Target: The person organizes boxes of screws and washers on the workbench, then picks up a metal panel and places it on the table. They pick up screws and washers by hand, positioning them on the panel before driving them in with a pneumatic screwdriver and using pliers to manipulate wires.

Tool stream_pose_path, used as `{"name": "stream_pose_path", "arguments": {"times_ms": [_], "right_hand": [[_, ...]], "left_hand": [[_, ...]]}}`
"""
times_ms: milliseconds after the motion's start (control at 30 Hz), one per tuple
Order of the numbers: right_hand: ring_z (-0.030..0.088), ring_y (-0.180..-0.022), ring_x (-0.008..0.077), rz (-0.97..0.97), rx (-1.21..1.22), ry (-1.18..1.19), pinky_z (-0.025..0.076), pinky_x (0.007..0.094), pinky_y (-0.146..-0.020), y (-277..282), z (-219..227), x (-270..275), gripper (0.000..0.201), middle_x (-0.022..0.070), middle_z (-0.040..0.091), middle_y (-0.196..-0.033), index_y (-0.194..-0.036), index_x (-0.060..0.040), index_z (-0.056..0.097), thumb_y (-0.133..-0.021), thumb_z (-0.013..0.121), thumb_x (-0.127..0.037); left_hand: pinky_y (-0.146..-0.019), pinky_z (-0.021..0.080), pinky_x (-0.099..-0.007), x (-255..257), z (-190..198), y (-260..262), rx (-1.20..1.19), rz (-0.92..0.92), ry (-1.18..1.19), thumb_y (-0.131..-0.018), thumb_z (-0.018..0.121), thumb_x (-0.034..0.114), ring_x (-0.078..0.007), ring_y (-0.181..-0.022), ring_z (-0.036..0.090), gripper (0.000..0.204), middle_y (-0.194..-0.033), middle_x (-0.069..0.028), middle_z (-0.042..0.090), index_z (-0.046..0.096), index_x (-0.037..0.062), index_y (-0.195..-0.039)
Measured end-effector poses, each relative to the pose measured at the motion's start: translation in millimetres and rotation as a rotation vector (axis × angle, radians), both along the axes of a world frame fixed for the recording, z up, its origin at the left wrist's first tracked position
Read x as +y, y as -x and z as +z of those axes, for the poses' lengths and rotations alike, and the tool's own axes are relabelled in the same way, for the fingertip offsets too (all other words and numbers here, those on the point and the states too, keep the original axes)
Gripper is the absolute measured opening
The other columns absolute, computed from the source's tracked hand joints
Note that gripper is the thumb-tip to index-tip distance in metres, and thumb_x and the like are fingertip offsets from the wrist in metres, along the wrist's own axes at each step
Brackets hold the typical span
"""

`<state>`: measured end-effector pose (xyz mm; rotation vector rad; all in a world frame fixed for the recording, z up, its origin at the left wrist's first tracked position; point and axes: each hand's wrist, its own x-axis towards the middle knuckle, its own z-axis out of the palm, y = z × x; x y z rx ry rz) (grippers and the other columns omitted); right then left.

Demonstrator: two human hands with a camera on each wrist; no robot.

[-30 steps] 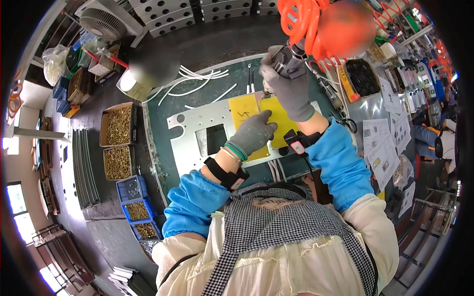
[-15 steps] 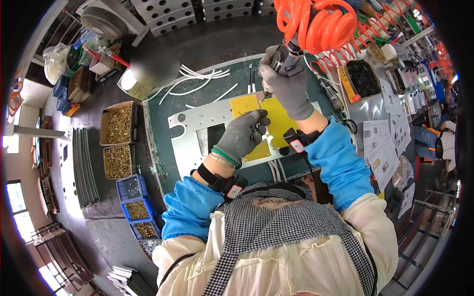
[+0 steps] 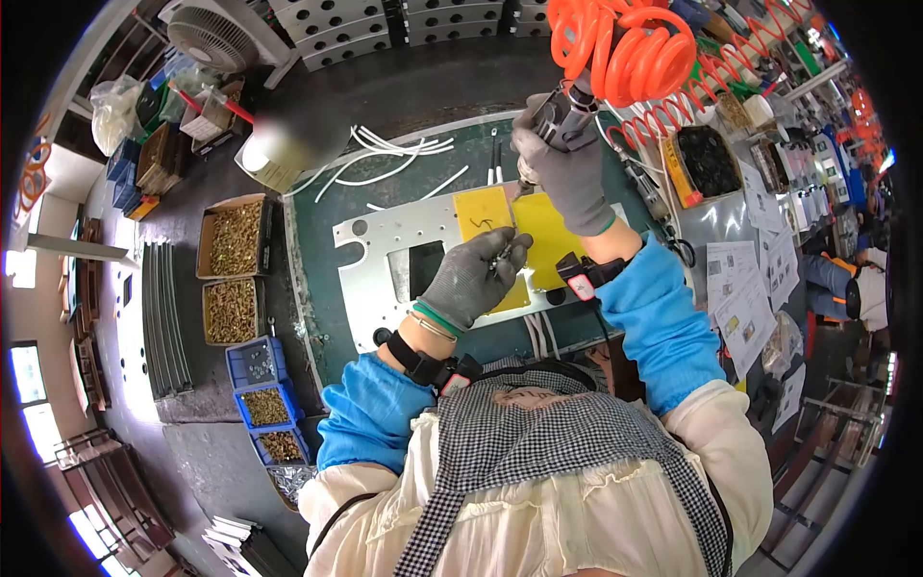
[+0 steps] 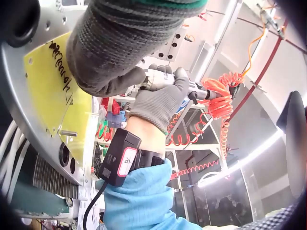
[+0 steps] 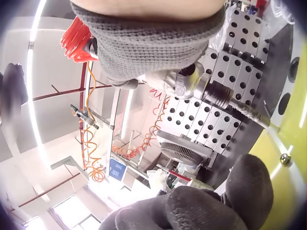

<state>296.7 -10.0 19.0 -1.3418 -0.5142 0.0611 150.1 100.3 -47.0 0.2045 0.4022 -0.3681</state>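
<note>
A gloved right hand (image 3: pixel 574 183) grips an air screwdriver (image 3: pixel 561 120), its bit pointing down at the seam between two yellow sheets. In the right wrist view the bit (image 5: pixel 252 114) ends close over the yellow surface, and a screw (image 5: pixel 285 159) stands in the seam a little way off. The yellow sheets (image 3: pixel 545 234) lie on a silver metal panel (image 3: pixel 365 293) with cut-outs. Over the left sheet is the gloved left hand (image 3: pixel 471 281), fingers curled, pinching small shiny screws (image 3: pixel 499 258) between thumb and fingers; its palm is hidden.
A red coiled air hose (image 3: pixel 625 58) hangs above the screwdriver. White tubes (image 3: pixel 385 159) lie beyond the panel. Boxes of brass-coloured parts (image 3: pixel 234 240) and blue trays (image 3: pixel 260 399) stand at left. A second air tool (image 3: pixel 646 192) and paper sheets (image 3: pixel 740 298) are at right.
The left hand's index finger was stretched out over the yellow sheets; the hand has drawn back and its fingers have curled in. The right hand keeps the screwdriver at nearly the same spot.
</note>
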Motion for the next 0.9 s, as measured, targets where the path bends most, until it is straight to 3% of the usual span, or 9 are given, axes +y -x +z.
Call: {"name": "stream_pose_path", "arguments": {"times_ms": [100, 200, 233, 400, 500, 600, 867, 900], "right_hand": [[0.062, -0.076, 0.0104, 0.007, 0.127, -0.136, 0.049, 0.0235, -0.064, 8.8, 32.2, -6.4, 0.025, 0.0044, 0.065, -0.090, -0.106, -0.0031, 0.060, -0.082, 0.067, 0.001], [0.062, -0.073, 0.0130, 0.023, 0.103, -0.371, 0.048, 0.0247, -0.057, 17.8, 72.4, -29.8, 0.021, 0.0075, 0.065, -0.089, -0.106, -0.0019, 0.060, -0.085, 0.062, 0.002], [0.062, -0.069, 0.0146, 0.104, 0.174, -0.391, 0.047, 0.0258, -0.052, 17.5, 73.6, -44.3, 0.022, 0.0089, 0.064, -0.088, -0.109, -0.0021, 0.059, -0.087, 0.060, -0.001], [0.062, -0.075, 0.0149, -0.086, 0.097, -0.421, 0.051, 0.0296, -0.060, 48.9, 71.9, -91.3, 0.027, 0.0092, 0.063, -0.094, -0.116, -0.0045, 0.055, -0.089, 0.056, -0.001], [0.061, -0.080, 0.0156, -0.123, 0.089, -0.487, 0.051, 0.0297, -0.058, 60.2, 64.1, -115.0, 0.027, 0.0089, 0.062, -0.097, -0.115, -0.0055, 0.055, -0.089, 0.054, 0.000], [0.061, -0.084, 0.0164, -0.131, 0.120, -0.453, 0.051, 0.0400, -0.082, 71.3, 62.8, -135.4, 0.033, 0.0075, 0.063, -0.100, -0.122, -0.0054, 0.052, -0.090, 0.055, -0.010], [0.061, -0.083, 0.0161, -0.261, 0.149, -0.377, 0.052, 0.0400, -0.082, 87.6, 63.5, -157.7, 0.034, 0.0083, 0.061, -0.099, -0.121, -0.0049, 0.052, -0.087, 0.054, -0.009], [0.062, -0.082, 0.0160, -0.259, 0.135, -0.414, 0.052, 0.0367, -0.075, 88.4, 63.5, -158.7, 0.031, 0.0078, 0.062, -0.098, -0.119, -0.0049, 0.054, -0.088, 0.055, -0.006]], "left_hand": [[-0.068, 0.053, -0.0170, -2.2, 18.2, -1.3, 0.039, 0.029, 0.051, -0.101, 0.043, 0.008, -0.0211, -0.100, 0.060, 0.032, -0.124, -0.0186, 0.056, 0.044, -0.0040, -0.130], [-0.069, 0.053, -0.0175, -5.6, 20.5, -0.7, 0.061, 0.019, 0.171, -0.101, 0.043, 0.008, -0.0225, -0.101, 0.061, 0.032, -0.125, -0.0194, 0.055, 0.044, -0.0032, -0.131], [-0.069, 0.053, -0.0176, -5.0, 21.5, -3.3, 0.050, 0.009, 0.202, -0.100, 0.044, 0.008, -0.0227, -0.101, 0.061, 0.033, -0.125, -0.0196, 0.055, 0.044, -0.0029, -0.131], [-0.069, 0.054, -0.0180, -19.9, 7.5, -3.8, -0.116, -0.100, 0.145, -0.098, 0.045, 0.004, -0.0204, -0.102, 0.060, 0.037, -0.119, -0.0179, 0.055, 0.040, -0.0047, -0.133], [-0.068, 0.054, -0.0175, -35.7, 24.2, -3.5, -0.088, -0.135, 0.127, -0.096, 0.045, 0.002, -0.0188, -0.101, 0.059, 0.039, -0.116, -0.0160, 0.055, 0.039, -0.0059, -0.134], [-0.065, 0.052, -0.0163, -48.3, 24.1, -5.5, -0.068, -0.204, 0.143, -0.097, 0.046, 0.002, -0.0171, -0.097, 0.059, 0.038, -0.114, -0.0153, 0.055, 0.041, -0.0054, -0.134], [-0.063, 0.051, -0.0171, -68.5, 8.1, -11.1, 0.003, -0.249, 0.210, -0.101, 0.045, 0.013, -0.0193, -0.093, 0.061, 0.031, -0.115, -0.0157, 0.055, 0.047, -0.0022, -0.128], [-0.065, 0.052, -0.0183, -71.6, 9.6, -10.5, 0.041, -0.229, 0.200, -0.101, 0.045, 0.014, -0.0200, -0.094, 0.061, 0.031, -0.115, -0.0160, 0.055, 0.047, -0.0021, -0.128]]}}
